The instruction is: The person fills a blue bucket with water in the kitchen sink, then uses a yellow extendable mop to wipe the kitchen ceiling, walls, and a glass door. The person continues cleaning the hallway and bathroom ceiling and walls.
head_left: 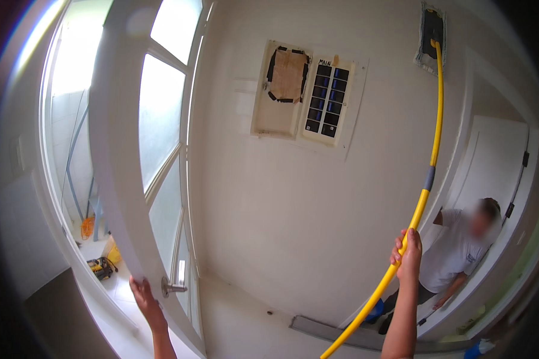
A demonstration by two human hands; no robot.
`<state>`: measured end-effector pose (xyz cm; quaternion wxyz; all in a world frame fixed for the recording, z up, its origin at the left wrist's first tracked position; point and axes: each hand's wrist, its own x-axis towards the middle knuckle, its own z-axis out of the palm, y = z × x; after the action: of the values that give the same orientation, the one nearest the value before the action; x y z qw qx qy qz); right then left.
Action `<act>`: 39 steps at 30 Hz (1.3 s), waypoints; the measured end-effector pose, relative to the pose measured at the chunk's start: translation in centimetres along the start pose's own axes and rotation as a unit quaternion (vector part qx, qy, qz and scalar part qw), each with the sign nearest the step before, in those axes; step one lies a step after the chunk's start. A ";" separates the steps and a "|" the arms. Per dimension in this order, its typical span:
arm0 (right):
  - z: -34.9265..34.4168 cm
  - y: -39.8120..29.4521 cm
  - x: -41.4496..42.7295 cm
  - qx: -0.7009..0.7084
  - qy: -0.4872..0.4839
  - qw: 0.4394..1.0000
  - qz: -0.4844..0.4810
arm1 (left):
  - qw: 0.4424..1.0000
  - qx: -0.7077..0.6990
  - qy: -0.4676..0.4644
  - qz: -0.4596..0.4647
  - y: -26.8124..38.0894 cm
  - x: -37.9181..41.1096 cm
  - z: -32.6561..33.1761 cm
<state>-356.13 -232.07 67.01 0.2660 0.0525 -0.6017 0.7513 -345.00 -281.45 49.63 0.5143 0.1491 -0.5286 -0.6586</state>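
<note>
My right hand (408, 253) is wrapped around the yellow pole (415, 215) of a flat mop, below its grey joint (429, 178). The pole bends upward in the wide-angle view to a flat mop head (432, 38), dark with a fuzzy pale rim, against the upper wall. My left hand (146, 294) holds the edge of a white door (117, 179) with frosted glass panes (161, 121). A metal lever handle (173, 287) sits just right of that hand. The pole's lower end runs out of view at the bottom.
An uncovered breaker panel (325, 101) and a cardboard-covered recess (289, 74) are in the wall (274, 202). At right, a person in a white shirt (451, 251) stands by a doorway, near a blue bucket (375, 309). Beyond my door, a yellow-black power tool (101, 268) lies on the floor.
</note>
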 end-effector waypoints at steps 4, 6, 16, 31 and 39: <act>-0.4 2.0 2.1 -0.025 0.007 1.000 -0.016 | 0.945 0.157 0.142 0.249 6.4 -2.8 7.5; 0.7 2.8 3.1 -0.032 0.008 0.999 -0.016 | 0.915 0.199 0.078 0.343 6.9 -2.9 12.5; 0.1 5.2 7.9 -0.077 0.025 0.996 0.028 | 0.963 0.184 -0.158 0.118 -2.3 19.3 46.9; -1.5 7.0 10.4 -0.062 0.067 0.996 -0.005 | 0.930 -0.039 -0.071 0.358 -3.8 10.8 54.7; -0.2 6.9 10.3 -0.035 0.071 0.997 -0.010 | 0.800 0.203 -0.187 0.533 -3.4 2.2 65.4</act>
<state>-367.99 -229.33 65.03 0.3169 -0.0044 -0.6063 0.7294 -396.13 -248.11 73.47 0.6336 -0.1809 -0.7318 -0.1739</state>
